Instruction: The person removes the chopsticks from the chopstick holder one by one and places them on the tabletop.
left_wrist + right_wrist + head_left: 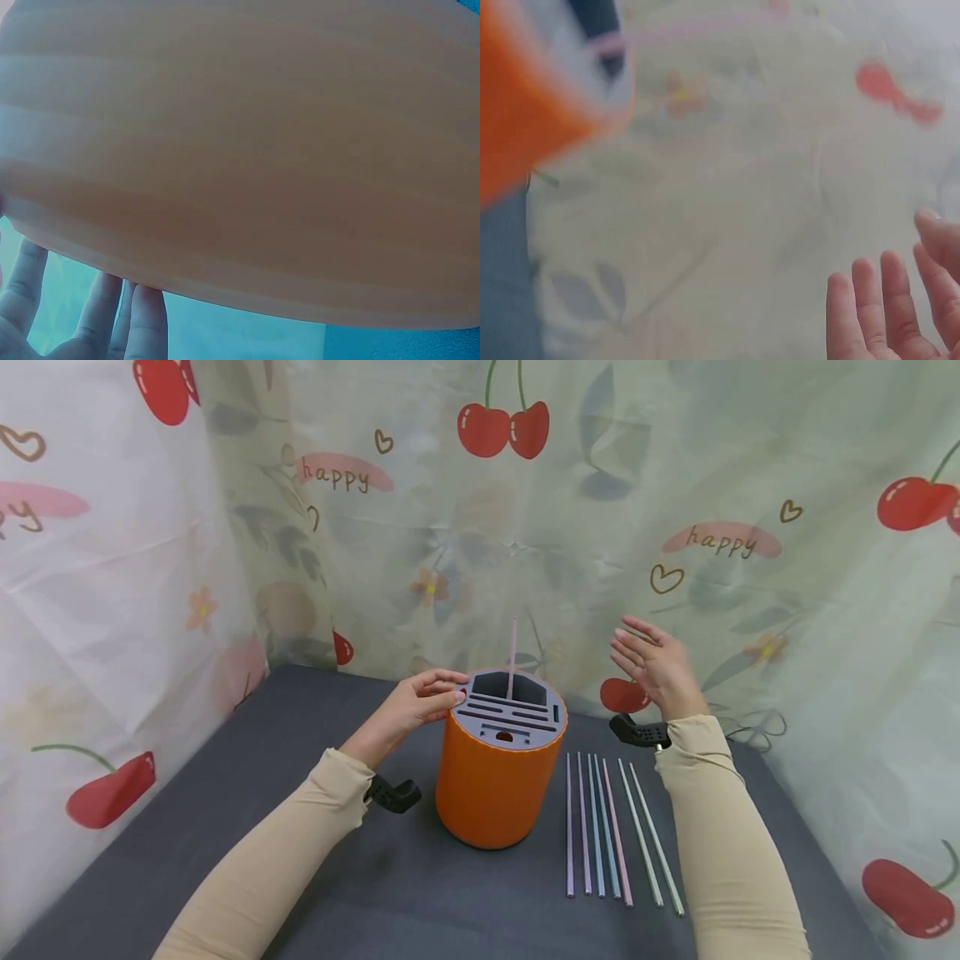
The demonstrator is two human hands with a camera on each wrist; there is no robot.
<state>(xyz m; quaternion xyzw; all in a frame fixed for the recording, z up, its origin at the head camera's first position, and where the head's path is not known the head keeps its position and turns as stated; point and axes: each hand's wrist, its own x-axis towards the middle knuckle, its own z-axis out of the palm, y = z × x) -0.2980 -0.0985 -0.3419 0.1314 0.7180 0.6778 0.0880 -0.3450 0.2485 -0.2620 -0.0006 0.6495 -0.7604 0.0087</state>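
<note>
An orange cylindrical desk organizer (491, 785) with a grey slotted top stands upright on the dark table. My left hand (408, 710) rests against its upper left rim, the fingers fairly straight and touching it. In the left wrist view the fingertips (148, 311) meet the organizer's edge. One pink stick (513, 652) stands in the large back compartment of the top. Raised to the right of the organizer, my right hand (656, 664) has extended fingers and holds nothing. Several thin sticks (600, 827) in purple, blue, pink and pale green lie side by side below it.
A dark grey cloth (360, 893) covers the table. Curtains (525, 543) printed with cherries and hearts hang behind and at both sides. Each wrist carries a black camera mount, such as the right one (637, 731).
</note>
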